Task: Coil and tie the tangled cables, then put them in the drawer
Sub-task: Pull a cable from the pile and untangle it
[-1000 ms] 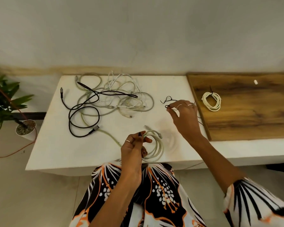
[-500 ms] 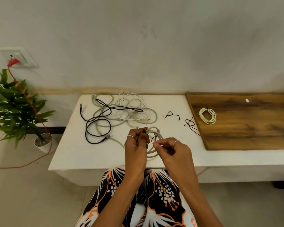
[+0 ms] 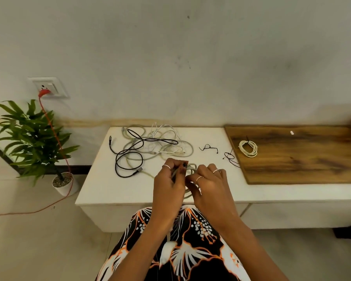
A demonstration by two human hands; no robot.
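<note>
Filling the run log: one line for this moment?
step: tying coil | left hand: grips grey coil | right hand: on coil | tied cable: on board

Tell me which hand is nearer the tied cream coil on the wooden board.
Right. The right hand is at the table's front edge, closer to the tied cream coil; the left hand sits beyond it.

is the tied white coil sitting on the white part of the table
No, the tied white coil lies on the wooden board, to the right of the white tabletop.

Tangled cables (image 3: 150, 147) crowd the table's (image 3: 101, 187) far left.
</note>
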